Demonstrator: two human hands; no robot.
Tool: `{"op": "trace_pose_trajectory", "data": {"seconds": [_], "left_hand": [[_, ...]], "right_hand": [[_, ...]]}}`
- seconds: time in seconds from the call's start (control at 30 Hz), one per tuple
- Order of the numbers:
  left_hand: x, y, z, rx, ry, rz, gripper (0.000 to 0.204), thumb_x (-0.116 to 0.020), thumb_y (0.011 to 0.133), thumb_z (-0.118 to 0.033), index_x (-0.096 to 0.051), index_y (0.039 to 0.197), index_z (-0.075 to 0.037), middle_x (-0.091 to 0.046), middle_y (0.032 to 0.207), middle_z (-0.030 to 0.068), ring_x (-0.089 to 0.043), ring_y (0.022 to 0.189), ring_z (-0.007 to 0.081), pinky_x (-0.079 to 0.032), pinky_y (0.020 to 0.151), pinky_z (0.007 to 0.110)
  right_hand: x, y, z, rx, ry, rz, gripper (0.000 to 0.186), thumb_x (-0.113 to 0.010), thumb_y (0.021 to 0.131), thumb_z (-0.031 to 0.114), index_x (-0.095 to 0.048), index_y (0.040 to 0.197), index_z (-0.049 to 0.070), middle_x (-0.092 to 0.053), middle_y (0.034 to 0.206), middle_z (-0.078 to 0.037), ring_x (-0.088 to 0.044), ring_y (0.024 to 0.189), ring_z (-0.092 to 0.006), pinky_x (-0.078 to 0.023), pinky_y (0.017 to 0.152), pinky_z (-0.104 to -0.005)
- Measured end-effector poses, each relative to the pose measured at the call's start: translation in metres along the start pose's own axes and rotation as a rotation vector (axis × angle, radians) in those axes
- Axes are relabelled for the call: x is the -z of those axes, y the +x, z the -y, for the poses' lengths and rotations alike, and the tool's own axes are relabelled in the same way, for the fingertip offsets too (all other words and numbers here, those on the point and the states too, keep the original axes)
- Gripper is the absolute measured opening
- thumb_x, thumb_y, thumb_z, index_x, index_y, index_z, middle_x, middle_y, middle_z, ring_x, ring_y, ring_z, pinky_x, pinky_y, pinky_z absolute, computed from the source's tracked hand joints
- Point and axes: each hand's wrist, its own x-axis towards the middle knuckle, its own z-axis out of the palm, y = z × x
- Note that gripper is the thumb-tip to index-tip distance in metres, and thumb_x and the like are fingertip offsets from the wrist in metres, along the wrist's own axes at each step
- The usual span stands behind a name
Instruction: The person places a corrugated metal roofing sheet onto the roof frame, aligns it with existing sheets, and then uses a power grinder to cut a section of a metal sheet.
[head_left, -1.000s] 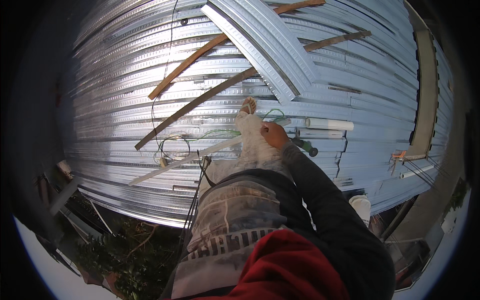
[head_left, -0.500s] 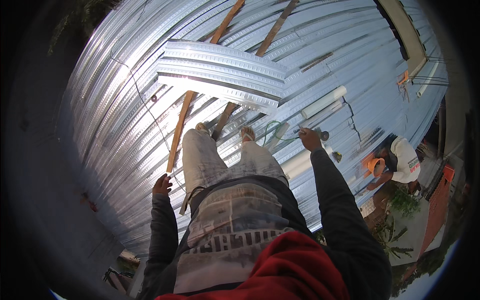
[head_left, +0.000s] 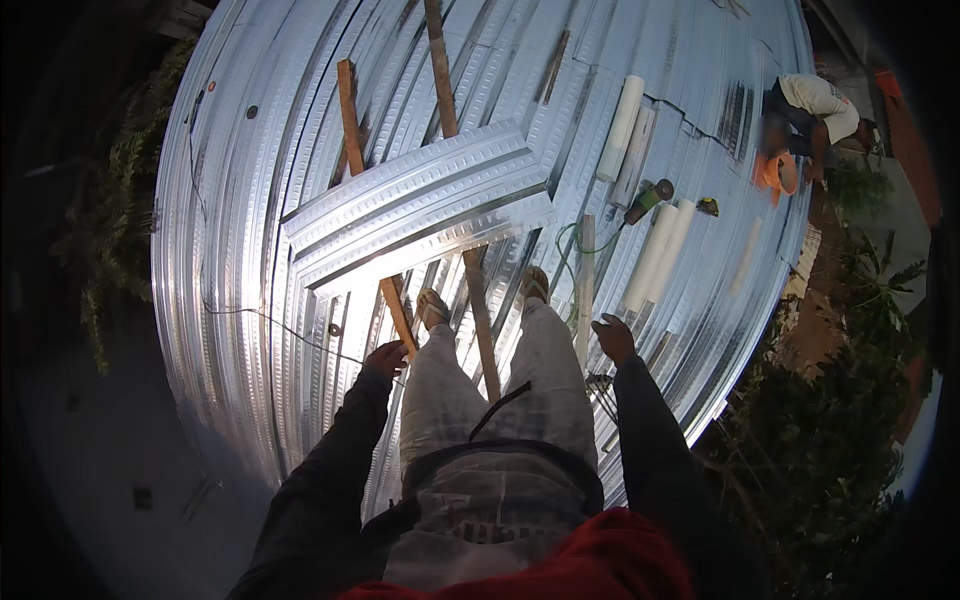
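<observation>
Below the metal panel (head_left: 415,200), the left hand (head_left: 385,358) by a wooden strip (head_left: 397,312) and right hand (head_left: 614,340) by a pale bar (head_left: 586,275) curl, grip unclear; left of the panel, broad decking (head_left: 240,250) reaches its edge (head_left: 160,260); below, shirt lettering (head_left: 510,528) blurs.

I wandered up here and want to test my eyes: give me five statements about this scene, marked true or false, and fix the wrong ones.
1. A ribbed metal panel lies across wooden planks. True.
2. The right hand grips the green-and-black power tool. False: the tool lies on the metal surface, apart from the right hand.
3. The left hand is near a thin black cable. True.
4. An orange bucket stands beside the left hand. False: the bucket is by the bent-over co-worker at the upper right.
5. White tubes lie on the right side of the metal surface. True.
</observation>
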Motion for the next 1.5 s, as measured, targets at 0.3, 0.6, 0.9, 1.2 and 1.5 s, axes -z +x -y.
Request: {"op": "trace_pose_trajectory", "data": {"seconds": [0.3, 0.6, 0.9, 1.2, 1.5], "left_hand": [[-0.01, 0.336, 0.155, 0.125, -0.977, -0.178, 0.045, -0.035, 0.106, -0.028, -0.034, 0.149, -0.012, -0.041, 0.15, 0.01, -0.044, 0.136, 0.0323, -0.041, 0.108, 0.046], [-0.062, 0.526, 0.158, 0.044, -1.474, -0.357, 0.098, -0.071, 0.09, -0.045, -0.009, 0.158, -0.012, -0.033, 0.157, 0.0097, -0.033, 0.144, 0.0326, -0.03, 0.116, 0.049], [-0.035, 0.544, 0.168, -0.093, -1.555, -0.382, 0.013, -0.076, 0.088, -0.019, -0.071, 0.093, -0.008, -0.071, 0.095, 0.0015, -0.065, 0.094, 0.0173, -0.054, 0.084, 0.034], [-0.022, 0.423, 0.108, -0.363, -1.474, -0.047, 0.024, -0.067, 0.094, -0.018, -0.066, 0.114, -0.003, -0.068, 0.122, 0.0131, -0.063, 0.116, 0.0288, -0.05, 0.102, 0.046], [0.046, 0.264, 0.026, -0.125, -1.216, 0.185, 0.028, -0.062, 0.097, -0.017, -0.063, 0.12, -0.002, -0.069, 0.118, 0.0141, -0.064, 0.113, 0.0274, -0.052, 0.102, 0.042]], "right_hand": [[-0.134, 0.323, 0.14, 0.511, -0.218, -0.334, 0.069, -0.072, 0.085, 0.04, -0.051, 0.136, -0.002, -0.061, 0.12, -0.027, -0.058, 0.117, -0.0403, -0.046, 0.1, -0.046], [-0.127, 0.603, 0.191, 0.29, -0.052, -0.11, 0.088, -0.06, 0.085, 0.069, -0.056, 0.133, -0.005, -0.062, 0.128, -0.022, -0.059, 0.119, -0.0298, -0.043, 0.103, -0.0365], [-0.117, 0.558, 0.227, 0.208, 0.23, -0.011, 0.073, -0.068, 0.085, 0.066, -0.068, 0.106, -0.004, -0.054, 0.074, 0.0, -0.049, 0.064, -0.0096, -0.042, 0.066, -0.0241], [-0.026, 0.421, 0.232, 0.223, 0.191, -0.338, 0.075, -0.075, 0.077, 0.064, -0.067, 0.091, -0.009, -0.06, 0.068, -0.009, -0.057, 0.061, -0.0209, -0.049, 0.065, -0.0376], [0.07, 0.155, 0.107, 0.023, 0.46, -0.546, 0.069, -0.071, 0.083, 0.058, -0.053, 0.065, -0.006, -0.054, 0.064, -0.023, -0.054, 0.063, -0.0374, -0.042, 0.067, -0.0491]]}}
